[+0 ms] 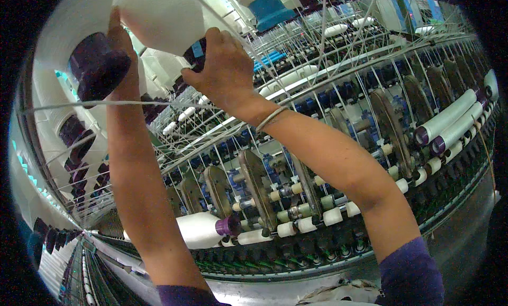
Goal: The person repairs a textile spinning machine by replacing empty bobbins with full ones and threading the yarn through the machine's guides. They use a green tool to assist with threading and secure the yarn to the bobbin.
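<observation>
Both my arms reach up to the large white roving bobbins hanging overhead. My right hand point(225, 68) is closed around the dark lower tube end of a white roving bobbin point(164, 23), which has a small blue label. Against the left side of that same bobbin lies my left hand point(123, 44), one finger stretched upward and the rest mostly hidden. In front of the left hand, partly covering it, is the dark purple tube end point(98, 68) of another white roving bobbin point(63, 38). A pale strand crosses before my left wrist.
Below runs a spinning frame with dark drafting arms point(254, 187) and small white rollers point(332, 216). A white bobbin with a purple end point(198, 230) lies on it at left; two slim white bobbins point(447, 118) lie at right. Thin rods and strands criss-cross under the overhead bobbins.
</observation>
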### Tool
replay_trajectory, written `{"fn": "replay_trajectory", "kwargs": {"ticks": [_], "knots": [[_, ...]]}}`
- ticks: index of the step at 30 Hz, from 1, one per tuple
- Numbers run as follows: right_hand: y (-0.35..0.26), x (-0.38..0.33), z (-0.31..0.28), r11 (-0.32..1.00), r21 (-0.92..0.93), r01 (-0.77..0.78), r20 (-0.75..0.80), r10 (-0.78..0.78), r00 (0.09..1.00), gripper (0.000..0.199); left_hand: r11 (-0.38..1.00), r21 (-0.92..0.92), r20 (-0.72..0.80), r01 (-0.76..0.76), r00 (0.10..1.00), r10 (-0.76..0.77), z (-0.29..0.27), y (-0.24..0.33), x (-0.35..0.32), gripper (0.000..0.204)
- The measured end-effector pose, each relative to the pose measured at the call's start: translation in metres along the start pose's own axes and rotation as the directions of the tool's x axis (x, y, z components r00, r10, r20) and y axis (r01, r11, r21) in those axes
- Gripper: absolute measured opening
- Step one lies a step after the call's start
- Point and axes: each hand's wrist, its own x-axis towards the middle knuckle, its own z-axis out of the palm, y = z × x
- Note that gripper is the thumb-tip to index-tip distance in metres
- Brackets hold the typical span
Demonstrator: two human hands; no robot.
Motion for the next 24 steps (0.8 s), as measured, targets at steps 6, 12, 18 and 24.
{"fn": "replay_trajectory", "kwargs": {"ticks": [6,12,18,24], "knots": [[-0.009,0.005,-0.023,0.913,0.329,-0.243,0.162,0.199,0.966,0.060,0.913,-0.202,-0.208,0.353,0.896,-0.393,0.023,0.024,-0.088,0.025],[-0.037,0.000,-0.032,0.578,0.758,-0.303,0.221,0.210,0.952,0.060,0.993,-0.095,-0.109,0.076,0.990,-0.086,0.085,-0.049,-0.074,0.028],[-0.034,-0.003,-0.029,0.622,0.630,-0.466,0.411,0.243,0.879,0.066,0.887,-0.333,0.089,-0.321,0.926,0.368,0.139,-0.102,-0.034,0.032],[-0.027,-0.004,-0.032,0.663,0.630,-0.404,0.338,0.234,0.911,0.062,0.978,0.109,0.137,-0.180,0.977,0.165,0.132,-0.095,-0.054,0.028]]}}
